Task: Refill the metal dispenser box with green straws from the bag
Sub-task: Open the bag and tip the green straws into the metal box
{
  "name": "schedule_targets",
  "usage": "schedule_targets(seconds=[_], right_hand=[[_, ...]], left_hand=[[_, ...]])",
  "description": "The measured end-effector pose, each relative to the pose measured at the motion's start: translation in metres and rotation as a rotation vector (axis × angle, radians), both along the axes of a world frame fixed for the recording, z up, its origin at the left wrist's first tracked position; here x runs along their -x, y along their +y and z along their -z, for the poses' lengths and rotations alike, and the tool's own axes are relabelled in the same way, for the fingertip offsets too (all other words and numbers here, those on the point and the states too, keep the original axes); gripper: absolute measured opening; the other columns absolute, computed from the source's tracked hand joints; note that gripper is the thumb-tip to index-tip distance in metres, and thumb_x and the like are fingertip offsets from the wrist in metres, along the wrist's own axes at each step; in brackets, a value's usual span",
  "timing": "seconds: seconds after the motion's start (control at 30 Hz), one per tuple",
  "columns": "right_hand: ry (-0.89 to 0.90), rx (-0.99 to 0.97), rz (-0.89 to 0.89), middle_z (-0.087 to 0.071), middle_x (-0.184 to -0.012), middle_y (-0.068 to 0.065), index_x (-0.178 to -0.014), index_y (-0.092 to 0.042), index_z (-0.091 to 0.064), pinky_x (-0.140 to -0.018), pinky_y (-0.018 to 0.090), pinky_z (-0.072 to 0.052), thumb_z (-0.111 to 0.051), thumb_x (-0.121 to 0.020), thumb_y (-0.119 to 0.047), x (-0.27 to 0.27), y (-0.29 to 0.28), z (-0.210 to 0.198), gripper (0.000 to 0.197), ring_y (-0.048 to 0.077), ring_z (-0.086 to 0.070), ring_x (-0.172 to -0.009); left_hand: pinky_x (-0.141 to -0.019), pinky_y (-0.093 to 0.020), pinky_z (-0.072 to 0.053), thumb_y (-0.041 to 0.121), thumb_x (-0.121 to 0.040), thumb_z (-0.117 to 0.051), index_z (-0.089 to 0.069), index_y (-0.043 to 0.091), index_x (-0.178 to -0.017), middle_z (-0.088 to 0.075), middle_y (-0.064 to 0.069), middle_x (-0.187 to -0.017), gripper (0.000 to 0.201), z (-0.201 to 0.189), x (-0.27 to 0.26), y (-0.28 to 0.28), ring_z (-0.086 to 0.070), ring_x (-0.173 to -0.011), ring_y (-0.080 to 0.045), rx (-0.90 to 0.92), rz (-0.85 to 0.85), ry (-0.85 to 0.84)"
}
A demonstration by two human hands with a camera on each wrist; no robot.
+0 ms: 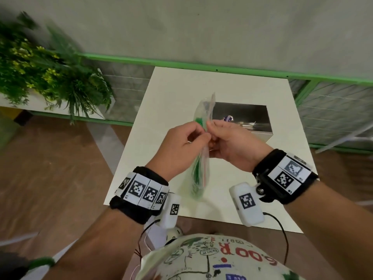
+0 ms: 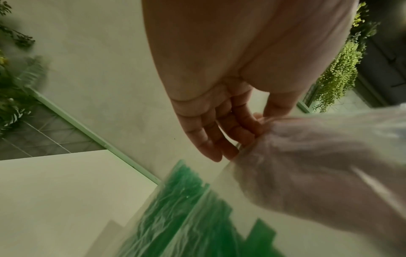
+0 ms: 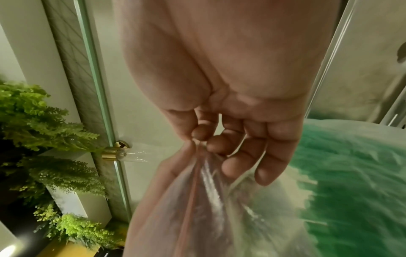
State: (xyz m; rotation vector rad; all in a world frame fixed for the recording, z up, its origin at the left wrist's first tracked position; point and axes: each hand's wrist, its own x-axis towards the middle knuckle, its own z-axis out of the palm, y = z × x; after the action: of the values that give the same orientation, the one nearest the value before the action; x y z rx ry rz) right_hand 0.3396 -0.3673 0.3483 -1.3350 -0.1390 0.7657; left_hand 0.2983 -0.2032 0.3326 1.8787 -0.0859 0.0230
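Above the table (image 1: 165, 91), the bag (image 1: 201, 158) of green straws (image 1: 196, 174) runs lengthwise away from the person. Left hand (image 1: 179, 146) and right hand (image 1: 232, 140), palms facing, each pinch its upper edge.

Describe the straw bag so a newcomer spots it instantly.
Start at the white table by the green railing; a metal box sits on it. In front, the left hand and right hand pinch a clear plastic bag in mid-air. Only it holds green straws.

- The bag (image 1: 202, 158) is clear plastic with a red strip along its edge.
- The straws (image 2: 175, 208) are green.
- The box (image 1: 242, 116) is silver metal.
- The table (image 1: 171, 93) is white.
- The rail (image 1: 181, 62) is light green.
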Motion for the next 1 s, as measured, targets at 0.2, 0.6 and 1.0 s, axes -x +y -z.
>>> schedule_targets(seconds=[0.2, 0.6, 1.0], right_hand=[[-0.024, -0.012, 0.003, -0.049, -0.076, 0.014, -0.07, -0.012, -0.047, -0.073, 0.037, -0.051, -0.048, -0.103, -0.028, 0.008, 0.022, 0.001, 0.037, 0.024, -0.05, -0.068], [-0.619, 0.626, 0.007, -0.049, -0.051, 0.008, -0.057, 0.002, -0.055, -0.052, 0.038, -0.045, -0.059, -0.085, -0.017, -0.003, 0.032, -0.017, 0.035, 0.02, -0.046, -0.047], [-0.894, 1.178, 0.246, -0.043, -0.054, 0.003, -0.06, -0.012, -0.043, -0.052, 0.033, -0.034, -0.062, -0.068, -0.009, -0.012, -0.046, -0.018, 0.021, 0.024, -0.04, -0.055]], left_hand=[[-0.08, -0.038, -0.055, 0.019, -0.094, -0.051, -0.069, 0.011, -0.076, -0.071, 0.004, -0.072, 0.027, 0.002, -0.004, 0.024, -0.067, -0.073, -0.014, 0.092, 0.123, 0.049], [-0.06, -0.035, -0.036, 0.016, -0.094, -0.053, -0.054, -0.002, -0.072, -0.053, -0.023, -0.07, 0.028, 0.005, -0.01, 0.05, -0.043, -0.062, -0.026, -0.105, 0.122, -0.046], [-0.057, -0.04, -0.041, 0.028, -0.086, -0.051, -0.051, 0.007, -0.063, -0.055, -0.009, -0.06, 0.031, 0.0, -0.034, 0.116, -0.051, -0.06, -0.023, -0.428, -0.044, -0.205]])
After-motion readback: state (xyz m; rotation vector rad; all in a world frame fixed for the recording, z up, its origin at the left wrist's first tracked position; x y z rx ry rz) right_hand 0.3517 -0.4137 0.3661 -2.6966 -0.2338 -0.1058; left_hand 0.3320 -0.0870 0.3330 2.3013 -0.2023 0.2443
